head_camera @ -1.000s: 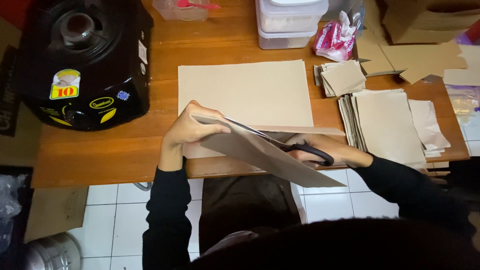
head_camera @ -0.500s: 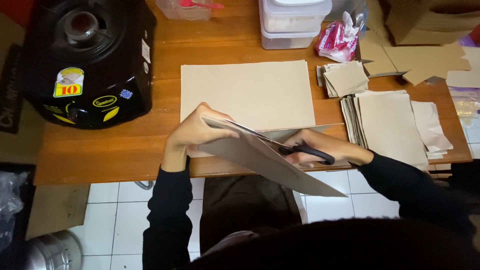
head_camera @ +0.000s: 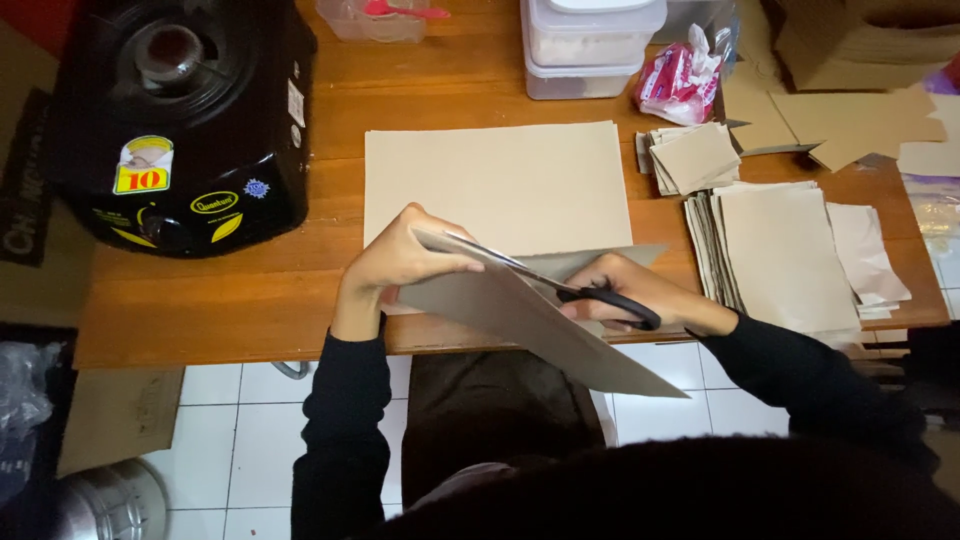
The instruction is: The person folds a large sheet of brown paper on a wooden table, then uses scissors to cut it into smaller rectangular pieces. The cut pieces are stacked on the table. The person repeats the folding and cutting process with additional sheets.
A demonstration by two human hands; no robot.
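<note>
My left hand [head_camera: 400, 258] grips the upper left end of a grey-brown cardboard sheet [head_camera: 540, 325] that tilts down toward my lap over the table's front edge. Black-handled scissors [head_camera: 600, 296] sit in my right hand [head_camera: 625, 292], their blades lying along the sheet's upper edge and pointing left toward my left hand. Behind both hands a larger stack of beige cardboard sheets [head_camera: 500, 185] lies flat on the wooden table [head_camera: 230, 300].
A black gas stove [head_camera: 175, 120] stands at the back left. To the right lie piles of cut cardboard pieces [head_camera: 785, 255], a smaller pile [head_camera: 690, 158], a pink packet [head_camera: 680, 80], clear plastic containers [head_camera: 590, 45] and loose cardboard scraps [head_camera: 850, 125]. White floor tiles show below.
The scissors have advanced left along the sheet's upper edge toward my left hand. The sheet hangs a little lower at its right end.
</note>
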